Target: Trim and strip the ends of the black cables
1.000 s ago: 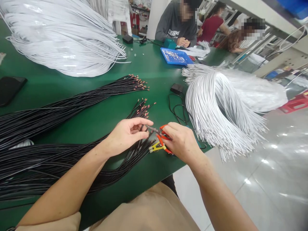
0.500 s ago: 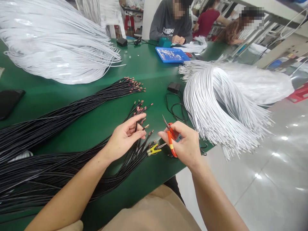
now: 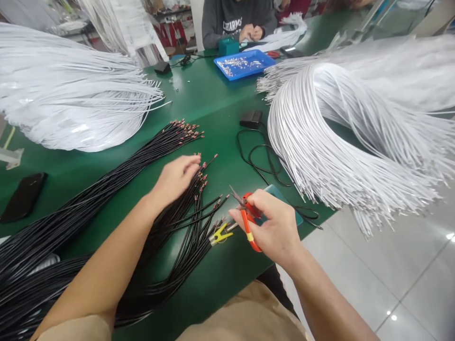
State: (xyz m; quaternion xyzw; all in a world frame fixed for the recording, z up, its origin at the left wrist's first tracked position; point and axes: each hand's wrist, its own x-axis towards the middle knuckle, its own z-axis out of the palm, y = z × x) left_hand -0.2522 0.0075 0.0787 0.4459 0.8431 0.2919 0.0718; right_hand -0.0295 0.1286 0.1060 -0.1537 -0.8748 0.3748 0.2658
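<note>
Red-handled scissors [image 3: 247,215] with a yellow band are held in my right hand [image 3: 275,225], blades pointing up and left. My left hand [image 3: 177,177] bends over the upper end of the middle bundle of black cables [image 3: 167,215], its fingers curled together; whatever they hold is hidden. Reddish stripped ends of these cables show just right of the fingers. Between my hands, several black cables lie loose on the green table [image 3: 227,170]. A yellow clip [image 3: 220,233] sits at the ends of the lower black cables.
Another black cable bundle [image 3: 142,156] lies at left, near a phone [image 3: 23,196]. White cables [image 3: 71,99] are piled at far left and more white cables [image 3: 320,132] at right. Farther back are a black adapter [image 3: 250,119], a blue tray [image 3: 245,64] and a person's hands [image 3: 251,32].
My left hand has moved left and up from the loose cable ends, its index finger now bent in. My right hand still grips the scissors. The whole view has shifted.
</note>
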